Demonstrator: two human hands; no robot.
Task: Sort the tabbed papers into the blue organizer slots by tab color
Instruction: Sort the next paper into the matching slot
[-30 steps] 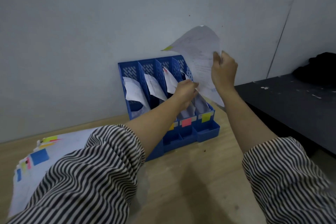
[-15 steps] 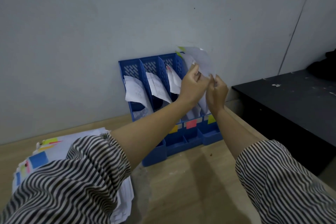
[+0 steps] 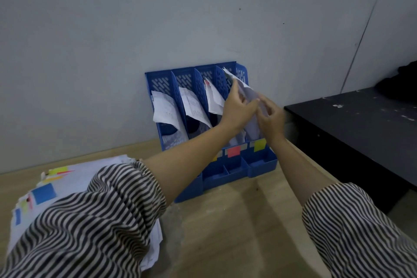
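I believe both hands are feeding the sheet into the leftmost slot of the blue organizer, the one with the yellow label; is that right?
Not quite: it is the rightmost slot, not the leftmost. In the head view the left hand and right hand work the sheet into the organizer's far-right slot, above the yellow label. The rest stands.

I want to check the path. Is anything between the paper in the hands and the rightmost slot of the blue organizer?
Nothing visible blocks it. Both hands, left hand and right hand, hold the paper, already partly inside the rightmost slot of the blue organizer, the one labelled yellow.
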